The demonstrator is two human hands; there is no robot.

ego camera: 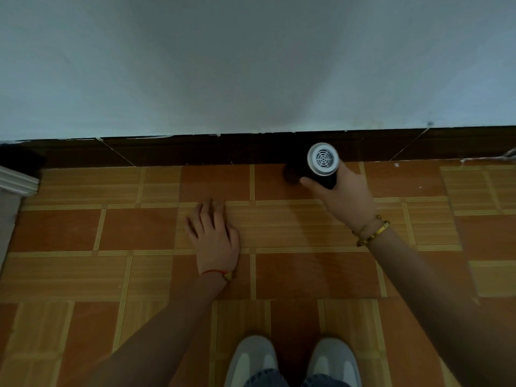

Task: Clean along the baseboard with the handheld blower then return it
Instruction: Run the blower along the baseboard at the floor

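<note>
My right hand (344,196) grips the handheld blower (321,165), a short black cylinder whose white grilled rear end faces me. Its front end points at the dark brown baseboard (195,150), which runs across the foot of the pale wall. The nozzle tip is hidden in shadow right at the baseboard. My left hand (215,236) lies flat on the orange tiled floor with fingers spread, holding nothing, well to the left of the blower.
The pale wall (251,65) fills the upper half of the view. A white moulded frame edge (16,181) juts in at the far left. My two grey shoes (293,361) stand at the bottom, close behind my hands. Small white specks (396,164) lie near the baseboard at right.
</note>
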